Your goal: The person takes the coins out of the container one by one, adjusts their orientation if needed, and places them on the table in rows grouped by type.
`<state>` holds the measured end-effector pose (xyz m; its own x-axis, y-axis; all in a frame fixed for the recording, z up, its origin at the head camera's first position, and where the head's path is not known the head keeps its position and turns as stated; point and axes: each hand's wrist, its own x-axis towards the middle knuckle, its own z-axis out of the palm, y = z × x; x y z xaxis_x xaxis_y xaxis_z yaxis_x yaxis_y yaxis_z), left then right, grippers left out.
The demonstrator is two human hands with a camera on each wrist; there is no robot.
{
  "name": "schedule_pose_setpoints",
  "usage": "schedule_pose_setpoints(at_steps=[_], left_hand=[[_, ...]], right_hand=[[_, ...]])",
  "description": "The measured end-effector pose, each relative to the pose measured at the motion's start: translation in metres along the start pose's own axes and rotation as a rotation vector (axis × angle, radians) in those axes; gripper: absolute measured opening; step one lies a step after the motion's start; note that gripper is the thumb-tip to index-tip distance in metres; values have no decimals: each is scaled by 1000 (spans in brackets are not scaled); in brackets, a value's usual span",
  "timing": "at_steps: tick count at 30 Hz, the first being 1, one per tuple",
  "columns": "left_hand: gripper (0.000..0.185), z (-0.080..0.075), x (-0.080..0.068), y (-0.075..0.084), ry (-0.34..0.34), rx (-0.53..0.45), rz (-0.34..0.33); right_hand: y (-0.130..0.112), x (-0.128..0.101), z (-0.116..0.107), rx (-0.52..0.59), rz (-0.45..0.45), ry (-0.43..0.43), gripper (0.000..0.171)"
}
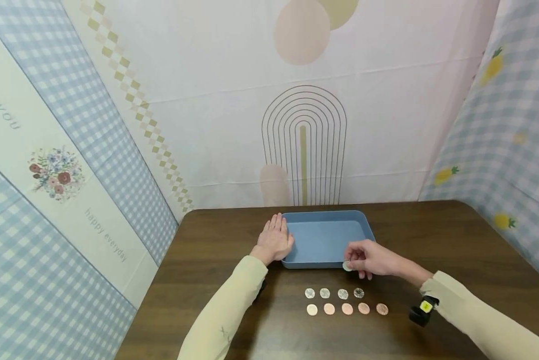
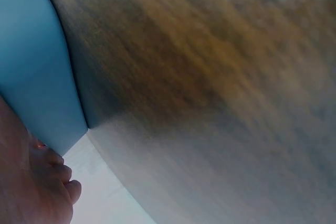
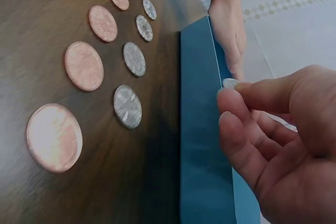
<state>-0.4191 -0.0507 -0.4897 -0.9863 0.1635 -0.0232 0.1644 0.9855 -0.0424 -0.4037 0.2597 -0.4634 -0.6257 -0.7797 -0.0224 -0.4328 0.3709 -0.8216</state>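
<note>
A blue rectangular tray (image 1: 328, 239) lies on the dark wooden table. My left hand (image 1: 275, 239) rests along its left rim, fingers straight and pointing away from me. In the left wrist view, part of that hand shows beside the tray wall (image 2: 50, 77). Over the tray's front right rim, my right hand (image 1: 370, 257) pinches a silver coin (image 1: 347, 266) between thumb and fingers. The right wrist view shows only the edge of this coin (image 3: 230, 83) past the thumb tip. Nearer to me lie a row of silver coins (image 1: 325, 293) and a row of copper coins (image 1: 347, 309).
The wooden table (image 1: 215, 300) runs back to a printed white cloth (image 1: 224, 150). Checked blue cloth hangs at the left and right sides. A black wrist strap with a yellow-marked device (image 1: 424, 307) sits on the right sleeve.
</note>
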Motion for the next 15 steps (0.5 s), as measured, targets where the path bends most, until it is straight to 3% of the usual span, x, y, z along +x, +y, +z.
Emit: schedule_pose_setpoints(at_steps=[15], left_hand=[[65, 2, -1, -1, 4, -15, 0]], right_hand=[[22, -39, 0, -51, 42, -3, 12]])
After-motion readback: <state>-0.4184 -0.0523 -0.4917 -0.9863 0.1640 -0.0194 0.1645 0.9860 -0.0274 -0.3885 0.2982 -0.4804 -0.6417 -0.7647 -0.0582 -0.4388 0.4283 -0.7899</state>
